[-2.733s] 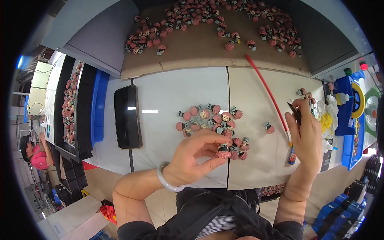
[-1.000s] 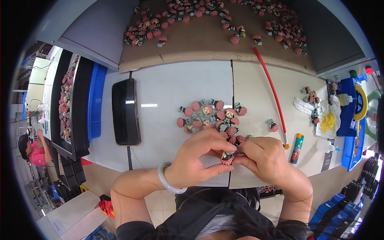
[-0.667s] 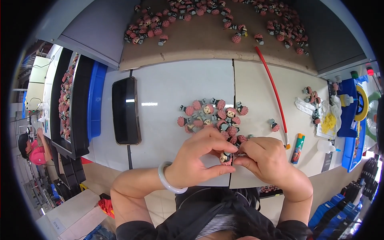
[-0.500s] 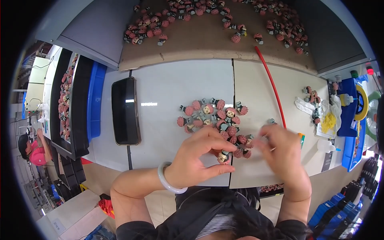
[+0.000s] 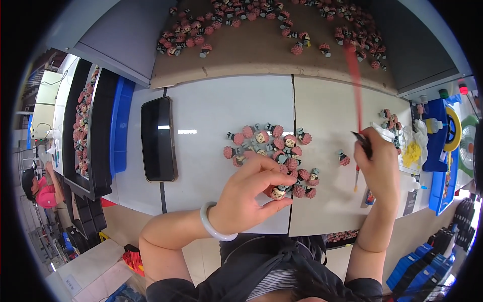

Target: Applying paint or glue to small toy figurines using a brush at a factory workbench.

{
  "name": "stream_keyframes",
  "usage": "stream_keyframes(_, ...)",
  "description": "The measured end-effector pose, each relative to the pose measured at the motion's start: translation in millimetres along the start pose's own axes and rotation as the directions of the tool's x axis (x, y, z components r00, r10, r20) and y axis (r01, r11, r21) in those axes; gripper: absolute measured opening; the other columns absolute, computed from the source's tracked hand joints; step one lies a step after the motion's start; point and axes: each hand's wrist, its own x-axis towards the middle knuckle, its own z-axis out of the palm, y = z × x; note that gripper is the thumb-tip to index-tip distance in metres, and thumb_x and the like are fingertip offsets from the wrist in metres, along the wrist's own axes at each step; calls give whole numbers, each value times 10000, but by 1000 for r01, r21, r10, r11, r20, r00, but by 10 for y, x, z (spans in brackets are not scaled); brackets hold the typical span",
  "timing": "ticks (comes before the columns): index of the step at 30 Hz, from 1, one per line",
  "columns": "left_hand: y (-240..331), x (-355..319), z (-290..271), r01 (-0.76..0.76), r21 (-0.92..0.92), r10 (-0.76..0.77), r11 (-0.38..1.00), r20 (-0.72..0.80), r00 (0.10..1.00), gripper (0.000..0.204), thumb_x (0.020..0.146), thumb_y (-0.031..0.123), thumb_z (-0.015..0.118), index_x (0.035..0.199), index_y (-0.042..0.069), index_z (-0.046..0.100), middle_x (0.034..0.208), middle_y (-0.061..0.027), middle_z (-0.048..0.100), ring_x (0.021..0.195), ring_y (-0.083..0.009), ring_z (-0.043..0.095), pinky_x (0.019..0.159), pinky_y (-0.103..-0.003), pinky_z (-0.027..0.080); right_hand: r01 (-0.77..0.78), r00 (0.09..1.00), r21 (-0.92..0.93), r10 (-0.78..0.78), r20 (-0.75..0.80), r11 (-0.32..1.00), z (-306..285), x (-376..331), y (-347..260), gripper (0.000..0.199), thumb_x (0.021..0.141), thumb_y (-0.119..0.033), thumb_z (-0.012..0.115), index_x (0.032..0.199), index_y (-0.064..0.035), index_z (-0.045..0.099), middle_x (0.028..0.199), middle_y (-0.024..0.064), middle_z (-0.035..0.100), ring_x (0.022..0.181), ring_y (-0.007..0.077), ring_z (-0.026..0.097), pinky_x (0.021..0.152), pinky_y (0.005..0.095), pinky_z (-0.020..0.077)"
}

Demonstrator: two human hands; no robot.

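Figurine [image 5: 278, 193] pinched between parted left fingers [image 5: 271, 207]; right fingers [image 5: 375, 137] grip dark tool [image 5: 362, 142].

The small figures [image 5: 288, 164] clustered at the centre look like moulded plastic, their pink heads rough with knobs. They lie on a smooth tabletop [image 5: 216, 103], glossy enough to mirror light at centre left, where the phone [image 5: 157, 146] shows a glossy, glass-like face. The brown sheet [image 5: 251, 58] at the top appears matt, like cardboard. The bracelet [image 5: 213, 224] at lower centre is smooth and polished; the dark apron [image 5: 274, 251] below is matt, creased cloth.
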Motion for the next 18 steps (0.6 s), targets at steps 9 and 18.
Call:
stream_keyframes(9,4,-13,28,65,49,-67,997,33,997,380,589,31,788,935,59,634,802,-46,507,640,-98,536,515,-196,474,356,934,882,-155,-323,310,-50,-397,-273,228,788,-193,603,768,-24,451,576,95,575,423,118,491,441,217,401)
stream_keyframes(18,-2,-41,54,-56,240,48,969,42,998,317,625,100,759,892,54,596,765,-48,477,563,-159,546,460,-259,435,648,745,541,-593,-306,536,40,-322,-368,92,799,-57,508,733,-25,452,542,99,532,413,154,475,432,246,399)
